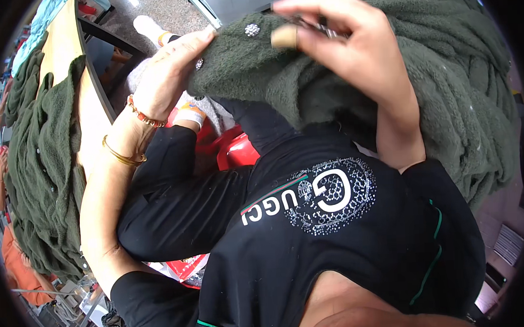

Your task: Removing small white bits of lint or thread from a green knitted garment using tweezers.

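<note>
Two hands: the left hand point(167, 74) pinches the green cloth point(234, 65) by its left end, some fingers hidden; the right hand point(356, 48), blurred, grasps a slim dark tool point(321, 27) whose kind I cannot tell.
Shiny button: the shiny round button point(252, 30) sits on the cloth between the hands, left of the tool and closer to the covered right thumb than to the left fingertips.
Second button: another button point(199, 64) lies just beside the left hand, farther left and nearer the body.
Cloth's long axis: left to right, passing under the right hand, seemingly into the heavy folds point(469, 96) at the right.
Far edge: past it show a speckled floor point(168, 13) and a grey panel point(240, 2).
Near edge: above a dark trouser leg point(254, 120) and a red object point(238, 151).
Left limit: a wooden table point(63, 40), bearing more green fabric point(46, 167).
Room: freest, I judge, over the far edge; the folds crowd the right.
</note>
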{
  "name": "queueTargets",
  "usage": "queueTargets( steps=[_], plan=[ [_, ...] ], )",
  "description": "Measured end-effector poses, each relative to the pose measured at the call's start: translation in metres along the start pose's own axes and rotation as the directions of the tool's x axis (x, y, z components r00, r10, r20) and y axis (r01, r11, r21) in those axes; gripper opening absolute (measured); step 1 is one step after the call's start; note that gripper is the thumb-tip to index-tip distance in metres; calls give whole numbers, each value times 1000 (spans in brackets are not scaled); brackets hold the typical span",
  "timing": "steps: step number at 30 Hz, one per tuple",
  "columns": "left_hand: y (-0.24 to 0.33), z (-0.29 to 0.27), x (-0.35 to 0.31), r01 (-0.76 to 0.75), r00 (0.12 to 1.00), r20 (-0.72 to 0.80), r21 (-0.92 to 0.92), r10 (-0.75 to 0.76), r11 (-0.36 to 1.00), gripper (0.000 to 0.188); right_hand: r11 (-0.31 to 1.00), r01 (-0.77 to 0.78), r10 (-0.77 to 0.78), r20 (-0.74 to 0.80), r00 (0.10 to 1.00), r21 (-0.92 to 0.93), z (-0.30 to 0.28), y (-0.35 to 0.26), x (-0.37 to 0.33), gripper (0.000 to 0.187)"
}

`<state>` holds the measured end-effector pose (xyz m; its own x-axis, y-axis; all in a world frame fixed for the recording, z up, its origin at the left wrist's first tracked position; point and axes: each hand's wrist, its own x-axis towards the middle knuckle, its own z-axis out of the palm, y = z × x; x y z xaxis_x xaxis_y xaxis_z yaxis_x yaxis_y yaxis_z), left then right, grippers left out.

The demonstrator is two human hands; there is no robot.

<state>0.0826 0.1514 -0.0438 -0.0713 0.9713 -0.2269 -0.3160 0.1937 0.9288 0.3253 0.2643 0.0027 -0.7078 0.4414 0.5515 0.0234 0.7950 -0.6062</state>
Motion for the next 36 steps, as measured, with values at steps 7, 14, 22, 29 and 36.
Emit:
queueTargets(
  steps=[7,14,22,29,36],
  plan=[
    [2,1,-6,11,996,84,114,-21,993,41,717,-479,363,315,877,507,16,22,8,21],
    [5,19,-10,-211,976,125,309,180,927,32,502,-672,564,384,731,544,11,18,9,25],
    [12,33,-13,-335,942,167,414,291,846,34,642,-478,413,255,874,599,19,44,-10,30],
    [9,35,-7,-320,947,109,415,303,851,31,665,-485,406,271,873,568,15,27,-3,27],
    [0,39,-5,-356,929,87,483,361,800,36,687,-441,388,222,894,578,22,27,-5,30]
  ],
)
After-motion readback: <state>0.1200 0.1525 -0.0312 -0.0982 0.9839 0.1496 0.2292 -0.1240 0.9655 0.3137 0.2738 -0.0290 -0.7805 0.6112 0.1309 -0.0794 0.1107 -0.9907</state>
